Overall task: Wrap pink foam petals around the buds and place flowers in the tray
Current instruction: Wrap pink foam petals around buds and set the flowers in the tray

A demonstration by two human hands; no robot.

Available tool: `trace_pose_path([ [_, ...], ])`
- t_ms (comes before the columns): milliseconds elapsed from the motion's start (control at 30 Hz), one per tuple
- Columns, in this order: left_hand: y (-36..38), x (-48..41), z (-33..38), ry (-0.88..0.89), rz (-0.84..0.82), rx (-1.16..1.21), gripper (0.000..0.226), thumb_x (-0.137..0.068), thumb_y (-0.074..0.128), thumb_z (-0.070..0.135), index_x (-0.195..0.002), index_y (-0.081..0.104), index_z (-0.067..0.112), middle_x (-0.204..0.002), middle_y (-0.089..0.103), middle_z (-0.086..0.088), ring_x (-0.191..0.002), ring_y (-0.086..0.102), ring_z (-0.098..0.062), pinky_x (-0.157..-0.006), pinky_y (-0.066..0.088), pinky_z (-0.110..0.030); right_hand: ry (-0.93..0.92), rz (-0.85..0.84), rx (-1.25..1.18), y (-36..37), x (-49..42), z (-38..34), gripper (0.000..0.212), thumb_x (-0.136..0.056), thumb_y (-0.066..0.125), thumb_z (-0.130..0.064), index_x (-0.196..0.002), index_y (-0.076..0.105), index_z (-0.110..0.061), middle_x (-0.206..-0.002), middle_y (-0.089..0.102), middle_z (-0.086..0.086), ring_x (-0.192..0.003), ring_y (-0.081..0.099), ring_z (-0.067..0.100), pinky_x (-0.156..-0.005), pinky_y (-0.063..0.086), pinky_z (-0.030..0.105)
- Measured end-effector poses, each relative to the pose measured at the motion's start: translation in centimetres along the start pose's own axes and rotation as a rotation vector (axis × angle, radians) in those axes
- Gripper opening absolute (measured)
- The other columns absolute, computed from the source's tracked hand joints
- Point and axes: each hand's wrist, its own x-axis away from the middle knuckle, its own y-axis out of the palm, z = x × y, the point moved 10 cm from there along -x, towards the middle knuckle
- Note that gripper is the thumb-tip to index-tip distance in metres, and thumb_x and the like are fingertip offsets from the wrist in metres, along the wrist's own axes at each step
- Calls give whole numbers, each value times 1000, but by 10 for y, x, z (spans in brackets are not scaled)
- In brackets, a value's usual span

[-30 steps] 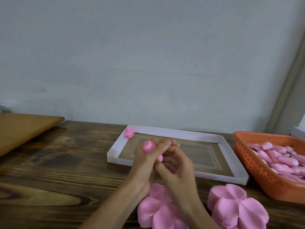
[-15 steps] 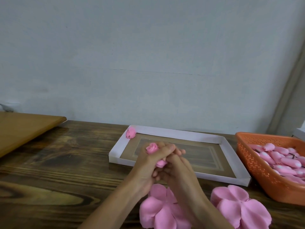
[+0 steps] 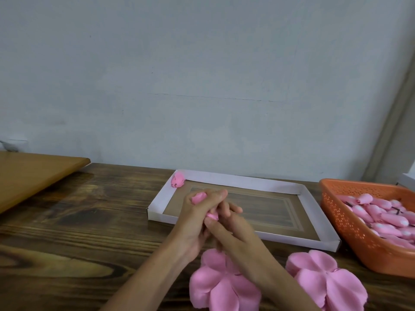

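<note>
The left hand [image 3: 195,217] is gripping a small rolled pink foam flower [image 3: 198,197] with its fingers curled round it, and the right hand [image 3: 231,230] is pinching its lower end, both hanging over the near left rim of the shallow white-edged cardboard tray [image 3: 242,182] and hiding part of it. A finished pink foam rose [image 3: 177,179] is lying in the tray's far left corner. Two flat stacks of pink foam petals [image 3: 325,281] are lying on the dark wooden table [image 3: 78,221] by the right forearm, and an orange perforated plastic basket [image 3: 350,234] of pink buds [image 3: 381,213] is sitting just right of the tray.
</note>
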Motion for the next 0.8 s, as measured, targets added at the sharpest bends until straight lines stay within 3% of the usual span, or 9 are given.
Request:
trace_pose_path([
  [67, -8, -4, 4, 77, 81, -39, 39, -87, 74, 21, -54, 58, 7, -68, 67, -15, -80, 75, -29, -62, 57, -34, -94, 91, 520, -16, 2, -6, 19, -96, 54, -58, -102, 57, -41, -83, 61, -17, -75, 59, 5, -65, 43, 25],
  [133, -23, -5, 14, 219, 220, -238, 40, -90, 74, 11, -53, 61, 11, -60, 63, -14, -68, 72, -28, -64, 56, -36, -175, 274, 723, -38, 5, -20, 22, -85, 70, -47, -102, 59, -38, -85, 59, -18, -79, 57, 5, -65, 42, 24],
  [233, -35, -3, 27, 378, 347, -562, 43, -89, 74, 21, -58, 53, 0, -52, 53, -20, -49, 53, -34, -49, 47, -40, -274, 441, 721, -51, 11, -37, 58, -72, 72, 2, -118, 62, -34, -107, 57, -18, -90, 54, 1, -70, 45, 17],
  [333, -32, -6, 22, 384, 315, -716, 44, -77, 67, 38, -66, 60, -4, -56, 49, -17, -56, 40, -20, -51, 40, -45, -431, 317, 854, -23, 12, -48, 89, -66, 59, 12, -139, 52, -39, -140, 50, -10, -116, 56, 12, -71, 57, 31],
  [467, -30, -7, 19, 392, 297, -750, 23, -71, 54, 21, -57, 42, 9, -59, 30, 2, -63, 28, -14, -56, 26, -36, -501, 300, 894, -15, 14, -47, 86, -65, 58, 9, -136, 57, -39, -139, 54, -15, -113, 59, 16, -63, 58, 37],
  [533, -29, -7, 18, 383, 304, -805, 19, -71, 52, 17, -58, 40, 10, -57, 27, 1, -62, 25, -12, -54, 24, -33, -509, 297, 884, -15, 14, -45, 83, -65, 57, 8, -135, 60, -36, -138, 56, -15, -114, 59, 16, -65, 58, 36],
  [600, -27, -8, 16, 369, 303, -897, 18, -73, 51, 21, -60, 51, 9, -56, 39, -10, -59, 28, -8, -52, 27, -29, -501, 295, 863, -15, 13, -44, 79, -65, 55, 6, -133, 62, -34, -137, 57, -14, -116, 58, 15, -68, 58, 35],
  [700, -26, -9, 14, 348, 278, -873, 22, -82, 62, 22, -63, 58, 9, -59, 50, -14, -59, 35, -9, -53, 32, -31, -476, 292, 828, -17, 13, -41, 76, -67, 52, 1, -134, 62, -34, -142, 54, -13, -121, 56, 11, -81, 56, 27],
  [800, -25, -8, 17, 357, 284, -876, 31, -82, 65, 16, -57, 45, 18, -51, 30, 5, -57, 26, -8, -51, 23, -24, -469, 274, 784, -20, 12, -42, 76, -68, 53, 4, -134, 66, -32, -143, 56, -11, -124, 57, 12, -90, 54, 26],
])
